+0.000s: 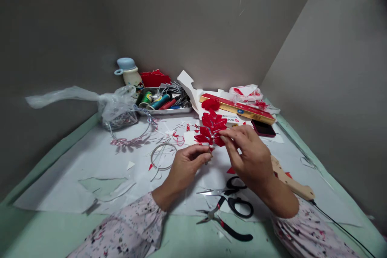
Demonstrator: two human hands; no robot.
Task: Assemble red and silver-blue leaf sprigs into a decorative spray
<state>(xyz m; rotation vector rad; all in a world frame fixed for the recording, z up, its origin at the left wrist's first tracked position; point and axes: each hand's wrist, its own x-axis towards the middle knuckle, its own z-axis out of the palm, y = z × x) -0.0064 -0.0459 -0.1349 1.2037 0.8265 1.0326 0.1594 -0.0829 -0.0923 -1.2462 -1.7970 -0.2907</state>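
Note:
A red flower ornament [214, 123] with leaf-shaped petals and small pearl-like beads is held up over the middle of the table. My left hand [193, 161] pinches its lower end between thumb and fingers. At its right side, my right hand [249, 153] has thumb and forefinger pressed together on a red petal near the beads. Black-handled scissors [238, 205] lie beneath my right hand, blades pointing left. Pliers [223, 223] with black and red handles rest just in front of them. A beige tool with a cord [293, 181] lies partly hidden behind my right forearm.
A metal tray [175, 110] with thread spools stands at the back, beside a bottle [130, 73]. A wire hoop [163, 156], a plastic bag [116, 107] and a headband-like ring [130, 142] lie left. A red-gold box [242, 111] and phone [263, 128] are back right. Scraps litter the white paper [127, 169].

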